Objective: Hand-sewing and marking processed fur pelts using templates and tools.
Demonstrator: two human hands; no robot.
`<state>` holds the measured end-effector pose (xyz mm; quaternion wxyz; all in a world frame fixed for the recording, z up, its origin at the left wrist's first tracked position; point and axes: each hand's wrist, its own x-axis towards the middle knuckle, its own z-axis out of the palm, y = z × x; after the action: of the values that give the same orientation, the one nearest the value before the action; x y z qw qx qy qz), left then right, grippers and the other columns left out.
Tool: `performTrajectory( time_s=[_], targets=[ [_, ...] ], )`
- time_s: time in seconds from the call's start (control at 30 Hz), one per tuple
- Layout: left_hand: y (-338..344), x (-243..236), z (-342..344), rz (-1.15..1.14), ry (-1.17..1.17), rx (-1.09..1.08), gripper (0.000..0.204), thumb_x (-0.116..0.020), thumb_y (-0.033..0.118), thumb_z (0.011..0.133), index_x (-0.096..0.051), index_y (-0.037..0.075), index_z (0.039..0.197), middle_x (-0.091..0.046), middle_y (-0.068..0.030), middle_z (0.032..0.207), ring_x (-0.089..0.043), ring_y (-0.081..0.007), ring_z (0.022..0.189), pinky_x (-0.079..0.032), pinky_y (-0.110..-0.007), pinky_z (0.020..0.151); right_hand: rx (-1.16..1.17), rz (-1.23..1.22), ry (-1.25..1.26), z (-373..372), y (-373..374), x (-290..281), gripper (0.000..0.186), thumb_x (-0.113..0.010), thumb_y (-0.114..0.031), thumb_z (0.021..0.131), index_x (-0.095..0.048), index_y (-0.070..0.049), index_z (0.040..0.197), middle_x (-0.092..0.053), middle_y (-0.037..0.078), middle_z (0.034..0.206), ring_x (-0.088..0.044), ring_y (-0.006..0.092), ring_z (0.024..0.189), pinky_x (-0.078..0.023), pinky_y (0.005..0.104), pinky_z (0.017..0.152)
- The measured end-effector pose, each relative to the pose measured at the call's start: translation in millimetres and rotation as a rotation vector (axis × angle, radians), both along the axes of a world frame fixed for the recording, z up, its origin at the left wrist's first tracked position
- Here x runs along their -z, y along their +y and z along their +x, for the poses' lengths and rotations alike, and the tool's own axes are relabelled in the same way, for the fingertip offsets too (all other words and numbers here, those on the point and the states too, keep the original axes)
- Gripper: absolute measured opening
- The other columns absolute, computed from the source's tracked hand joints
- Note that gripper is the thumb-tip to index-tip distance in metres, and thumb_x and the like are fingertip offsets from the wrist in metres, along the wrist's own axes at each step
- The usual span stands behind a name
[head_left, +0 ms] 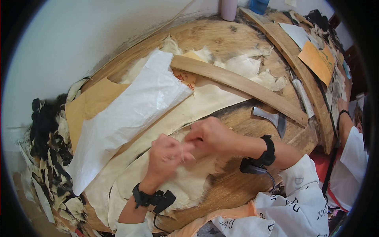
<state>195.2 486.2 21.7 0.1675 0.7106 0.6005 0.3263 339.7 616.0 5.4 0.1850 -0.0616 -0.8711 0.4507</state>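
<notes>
My left hand [165, 156] and my right hand [211, 136] come together above the cream-coloured hide [189, 185], both with curled, closed fingers. Thin whitish strands [182, 149] show at the left fingers, close to the right hand. What the right fingers pinch is hidden behind the knuckles. Under and beyond the hands lie flat cream hide pieces with dark, furry edges. A white sheet [130, 114] cut to a shape rests on them, partly over a tan paper piece [92, 102]. Each wrist wears a black strap with a cabled device.
A wooden bar [237, 85] lies across the hides. Right of my hands is a broad-bladed metal cutter [272, 118]. A longer curved wooden beam [292, 59] runs along the right. Dark fur scraps [51, 150] pile up at left. Another person's arm [344, 122] reaches in at right.
</notes>
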Motion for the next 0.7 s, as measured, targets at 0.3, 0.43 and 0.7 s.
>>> performTrajectory(
  time_s=[0.3, 0.43, 0.7],
  targets=[
    [17, 27, -8, -0.309, -0.051, -0.627, 0.012, -0.063, 0.021, 0.08, -0.067, 0.012, 0.087, -0.058, -0.0027, 0.079, -0.054, -0.019, 0.08, -0.039, -0.034, 0.071, 0.049, 0.347, -0.202, 40, 10, -28, 0.012, -0.062, -0.01, 0.064, -0.06, -0.001, 0.073, -0.051, 0.01, 0.065, -0.056, 0.0302, 0.062, -0.048, 0.0378, 0.058],
    [15, 26, -11, -0.299, 0.033, -0.638, 0.009, -0.063, 0.019, 0.08, -0.066, 0.015, 0.087, -0.057, -0.0018, 0.08, -0.053, -0.0198, 0.082, -0.037, -0.037, 0.072, -0.591, -0.23, -0.061, 40, -1, -73, 0.01, -0.063, -0.006, 0.066, -0.059, -0.003, 0.075, -0.052, 0.012, 0.066, -0.056, 0.031, 0.062, -0.046, 0.0371, 0.056],
    [-8, 13, -2, 0.007, -0.079, -0.192, 0.014, -0.071, 0.014, 0.069, -0.071, 0.011, 0.083, -0.059, -0.0011, 0.078, -0.052, -0.0207, 0.072, -0.042, -0.033, 0.064, 0.025, 0.054, -0.042, -2, 5, -13, 0.014, -0.062, -0.005, 0.07, -0.064, -0.006, 0.083, -0.055, 0.009, 0.069, -0.057, 0.0277, 0.062, -0.045, 0.0355, 0.053]
  ],
)
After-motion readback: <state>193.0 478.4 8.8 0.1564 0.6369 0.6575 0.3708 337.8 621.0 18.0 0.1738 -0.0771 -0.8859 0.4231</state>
